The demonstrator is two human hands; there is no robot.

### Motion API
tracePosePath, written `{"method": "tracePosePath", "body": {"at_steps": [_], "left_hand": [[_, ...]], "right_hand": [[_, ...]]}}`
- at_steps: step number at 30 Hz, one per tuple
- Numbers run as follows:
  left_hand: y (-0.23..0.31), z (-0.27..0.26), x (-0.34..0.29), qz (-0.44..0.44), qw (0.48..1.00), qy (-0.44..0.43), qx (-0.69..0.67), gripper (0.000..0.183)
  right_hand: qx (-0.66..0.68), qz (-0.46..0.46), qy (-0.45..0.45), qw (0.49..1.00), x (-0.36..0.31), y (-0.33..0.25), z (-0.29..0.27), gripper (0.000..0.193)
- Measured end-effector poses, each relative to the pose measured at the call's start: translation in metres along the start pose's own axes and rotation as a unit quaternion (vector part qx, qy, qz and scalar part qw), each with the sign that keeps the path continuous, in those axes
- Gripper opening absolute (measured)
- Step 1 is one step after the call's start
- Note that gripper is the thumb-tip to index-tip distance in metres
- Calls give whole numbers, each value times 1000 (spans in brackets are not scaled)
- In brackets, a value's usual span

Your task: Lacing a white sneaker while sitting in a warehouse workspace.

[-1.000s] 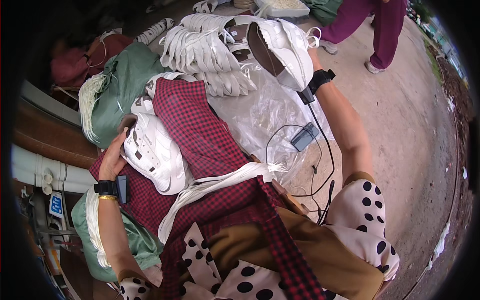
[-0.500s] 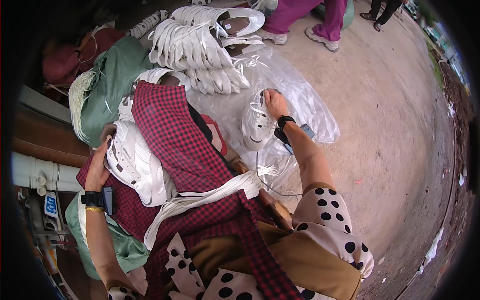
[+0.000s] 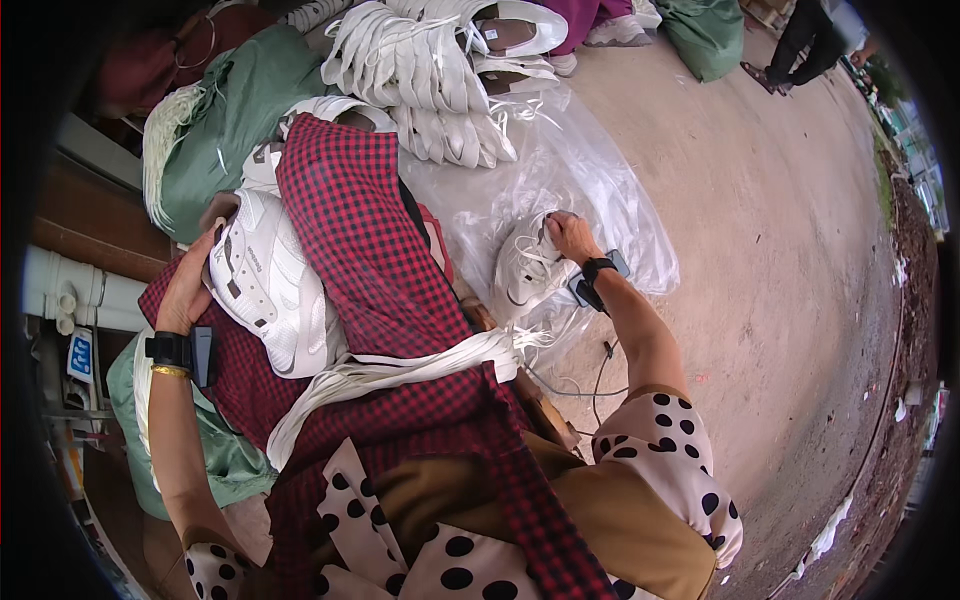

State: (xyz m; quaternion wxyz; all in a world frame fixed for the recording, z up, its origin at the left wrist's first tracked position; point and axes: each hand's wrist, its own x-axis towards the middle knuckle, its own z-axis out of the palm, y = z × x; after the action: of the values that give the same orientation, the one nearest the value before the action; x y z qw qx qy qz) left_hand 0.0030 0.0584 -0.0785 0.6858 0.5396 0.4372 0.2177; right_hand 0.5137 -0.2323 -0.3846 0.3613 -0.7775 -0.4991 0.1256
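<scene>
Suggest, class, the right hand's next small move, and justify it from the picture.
Probably the right hand should release the laced shoe, since that shoe appears to rest on the plastic sheet. The left hand holds an unlaced shoe, its eyelets visibly bare, near the bundle of white laces.

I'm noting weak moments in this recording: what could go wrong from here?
The unlaced white sneaker lies on the checked cloth with the left hand at its heel; it might slide if that hand lets go.

The bundle of white laces drapes across the cloth, its ends jutting past the edge, so it could slip off or tangle.

The laced white sneaker under the right hand is over crumpled clear plastic, which might catch and drag.
</scene>
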Motion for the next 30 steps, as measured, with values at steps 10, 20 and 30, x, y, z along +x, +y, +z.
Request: {"method": "tracePosePath", "body": {"at_steps": [10,20,30], "left_hand": [[29,38,-16,78,968,-25,238,43],[39,49,-47,148,806,110,562,65],[7,33,-99,258,899,63,348,50]], "right_hand": [[10,-62,-46,997,56,-103,-60,18],[85,-382,-220,893,37,-441,-75,62],[-8,-306,-297,904,57,-476,-41,71]]}}
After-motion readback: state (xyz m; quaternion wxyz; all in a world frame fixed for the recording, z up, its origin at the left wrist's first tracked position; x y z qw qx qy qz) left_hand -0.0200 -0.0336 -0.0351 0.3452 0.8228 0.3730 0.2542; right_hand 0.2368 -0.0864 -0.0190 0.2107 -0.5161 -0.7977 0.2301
